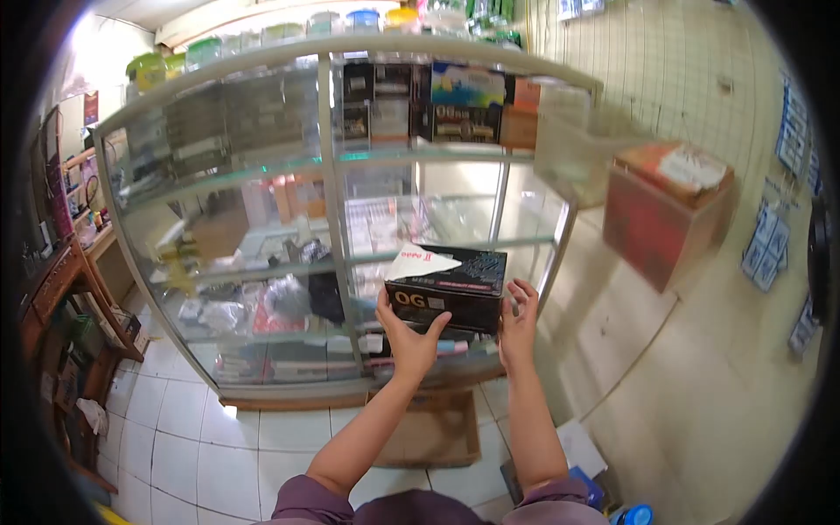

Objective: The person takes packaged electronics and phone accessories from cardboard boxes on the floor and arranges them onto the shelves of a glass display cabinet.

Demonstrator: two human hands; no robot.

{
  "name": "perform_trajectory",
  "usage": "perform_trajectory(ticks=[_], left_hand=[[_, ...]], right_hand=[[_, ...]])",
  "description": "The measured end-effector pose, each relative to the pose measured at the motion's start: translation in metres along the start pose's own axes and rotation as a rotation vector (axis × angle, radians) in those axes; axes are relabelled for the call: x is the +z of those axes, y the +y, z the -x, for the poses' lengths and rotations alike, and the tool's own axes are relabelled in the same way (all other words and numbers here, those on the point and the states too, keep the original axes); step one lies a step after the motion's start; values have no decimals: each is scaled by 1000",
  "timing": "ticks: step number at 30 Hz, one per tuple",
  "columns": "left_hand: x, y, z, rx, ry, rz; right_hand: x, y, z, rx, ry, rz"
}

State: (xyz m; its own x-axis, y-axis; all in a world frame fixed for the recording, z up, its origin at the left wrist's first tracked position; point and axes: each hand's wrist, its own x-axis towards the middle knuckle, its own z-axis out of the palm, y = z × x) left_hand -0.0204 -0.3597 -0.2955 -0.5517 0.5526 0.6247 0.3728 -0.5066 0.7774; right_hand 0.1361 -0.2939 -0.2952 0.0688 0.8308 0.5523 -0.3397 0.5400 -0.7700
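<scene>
A black cardboard box (472, 302) with gold "OG" lettering is held up in front of the glass cabinet. On its top lies a torn white paper piece (422, 262) with red print. My left hand (411, 343) grips the box's left end, the thumb across its front face. At the right end, my right hand (518, 325) supports the box's side with bent, slightly parted fingers. Below the box, an open brown carton (429, 433) lies on the floor against the cabinet's base.
The glass cabinet (331, 201) holds stacked boxes and plastic-wrapped goods, with lidded tubs (363, 21) on top. A red box (652, 219) in a clear case stands at right. Blue packets (766, 245) hang on the wall. A wooden shelf (83, 297) stands left.
</scene>
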Motion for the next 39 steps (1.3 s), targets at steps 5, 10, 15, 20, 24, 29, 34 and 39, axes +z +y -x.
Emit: perform_trajectory(ticks=[5,10,15,20,24,29,34,39], left_hand=[[26,111,-110,279,185,-125],[49,131,-204,333,281,-250],[57,99,-240,333,305,-584],[58,89,-246,363,250,-859],[50,71,-268,449,190,-991],[57,57,-297,410,112,-905],[64,51,-314,401,63,-891],[71,42,-309,475,122,-1009]], right_hand=[[59,-75,-116,10,-183,-82],[120,-91,-204,-248,-256,126],[144,-61,-250,-273,-398,250],[161,-67,-262,-501,-359,499],[182,-54,-286,-446,-350,607],[195,-45,-300,-649,-210,834],[190,-25,-309,-665,-295,833],[192,-19,-309,-549,-296,870]])
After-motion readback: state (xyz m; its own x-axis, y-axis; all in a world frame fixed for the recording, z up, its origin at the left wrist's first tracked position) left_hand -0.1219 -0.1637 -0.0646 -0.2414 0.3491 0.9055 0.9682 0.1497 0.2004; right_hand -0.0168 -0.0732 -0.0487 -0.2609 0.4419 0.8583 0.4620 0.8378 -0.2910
